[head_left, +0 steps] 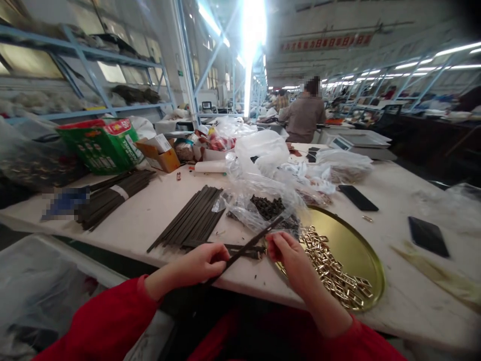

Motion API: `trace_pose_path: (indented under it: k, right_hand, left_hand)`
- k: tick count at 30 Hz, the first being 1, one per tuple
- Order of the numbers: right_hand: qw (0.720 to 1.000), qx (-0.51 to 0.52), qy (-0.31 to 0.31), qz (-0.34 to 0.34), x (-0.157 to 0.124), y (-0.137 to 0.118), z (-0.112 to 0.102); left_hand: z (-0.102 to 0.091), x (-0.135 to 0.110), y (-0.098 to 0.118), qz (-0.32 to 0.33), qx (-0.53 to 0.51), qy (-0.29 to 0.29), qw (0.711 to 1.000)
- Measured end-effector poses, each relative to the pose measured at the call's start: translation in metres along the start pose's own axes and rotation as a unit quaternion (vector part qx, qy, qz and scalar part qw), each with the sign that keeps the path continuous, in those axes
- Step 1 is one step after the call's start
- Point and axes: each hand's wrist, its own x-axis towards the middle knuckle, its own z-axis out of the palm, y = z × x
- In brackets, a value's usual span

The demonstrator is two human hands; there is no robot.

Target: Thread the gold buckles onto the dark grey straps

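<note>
My left hand [206,263] is closed around a dark flat strip [244,245], which slants up and right above the table's front edge. Near the strip's upper end, my right hand [285,250] has its fingertips pinched together; what they grip is hidden. A row of similar dark strips [191,213] lies just beyond my left hand. Behind my right hand, a clear plastic bag [244,200] lies open with small dark pieces [267,206] in it. Close by on the right, a round gold tray [347,235] holds a heap of gold-coloured rectangular buckles [334,273].
A banded bundle of strips [116,198] lies at left, before a green bag [101,148] and a small carton [160,153]. Two dark flat phone-like objects [358,197] lie at right. Farther back are a scale [355,139] and a person [306,115] facing away.
</note>
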Motion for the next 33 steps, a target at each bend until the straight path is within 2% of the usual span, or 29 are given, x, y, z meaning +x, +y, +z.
trace_pose_path:
  k: [4,9,11,13,15,16,18,20,22,25,28,33]
  right_hand:
    - [0.999,0.025,-0.02,0.024,-0.006,0.006,-0.001]
    - [1.0,-0.027,-0.011,-0.005,-0.022,0.011,-0.008]
    - [0.997,-0.057,-0.049,0.028,-0.034,0.02,-0.009]
    - [0.99,-0.046,-0.096,0.091,-0.046,0.032,-0.007]
    - [0.985,0.0,-0.103,0.136,-0.053,0.043,-0.004]
    - [0.985,0.025,-0.091,0.144,-0.055,0.047,-0.004]
    - [0.985,0.063,-0.061,0.146,-0.054,0.053,-0.004]
    - [0.985,0.082,-0.047,0.148,-0.051,0.054,-0.008]
    - [0.982,0.096,-0.041,0.156,-0.048,0.054,-0.013]
    - [0.976,0.129,-0.039,0.173,-0.048,0.053,-0.019]
    - [0.967,0.166,-0.044,0.19,-0.049,0.051,-0.023]
    - [0.955,0.206,-0.051,0.206,-0.047,0.047,-0.023]
  left_hand:
    - [0.019,-0.009,0.007,-0.019,-0.055,-0.047,0.997]
    - [0.031,-0.02,-0.003,-0.042,-0.173,-0.058,0.982]
    - [0.035,-0.024,-0.006,-0.05,-0.216,-0.074,0.972]
    - [0.041,-0.026,-0.008,-0.046,-0.226,-0.107,0.967]
    - [0.045,-0.022,-0.012,-0.034,-0.177,-0.139,0.974]
    - [0.047,-0.019,-0.017,-0.031,-0.123,-0.129,0.984]
    - [0.049,-0.009,-0.03,-0.044,0.04,-0.045,0.997]
    - [0.051,0.0,-0.047,-0.08,0.209,0.057,0.973]
    - [0.053,0.007,-0.062,-0.094,0.292,0.079,0.949]
    - [0.056,0.009,-0.07,-0.087,0.307,0.067,0.945]
    - [0.05,0.01,-0.065,-0.092,0.312,0.061,0.944]
    - [0.013,0.031,-0.053,-0.078,0.323,0.052,0.942]
